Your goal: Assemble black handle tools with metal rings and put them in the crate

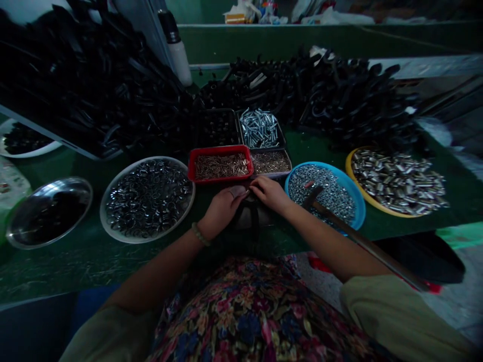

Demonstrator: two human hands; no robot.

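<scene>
My left hand (223, 207) and my right hand (271, 193) come together just in front of the small trays. Both have their fingers closed in a pinch. A tiny pale glint shows between the fingertips, too small to name. Under them, a dark block-like piece (252, 217) rests on the green table, its shape hard to make out. Directly beyond the hands are a red tray (192, 177) of thin metal pins and a grey tray (281, 176) of tiny metal parts. Near my right forearm, a blue basin (360, 201) holds small silvery pieces, with a hammer (339, 221) lying across it.
A white basin (113, 229) of metal rings and a steel bowl (85, 193) stand left. A yellow basin (350, 173) of metal cylinders stands right. Silvery bolts (260, 128) fill a tray behind. Heaped black parts (320, 95) line the back, beside a bottle (180, 60).
</scene>
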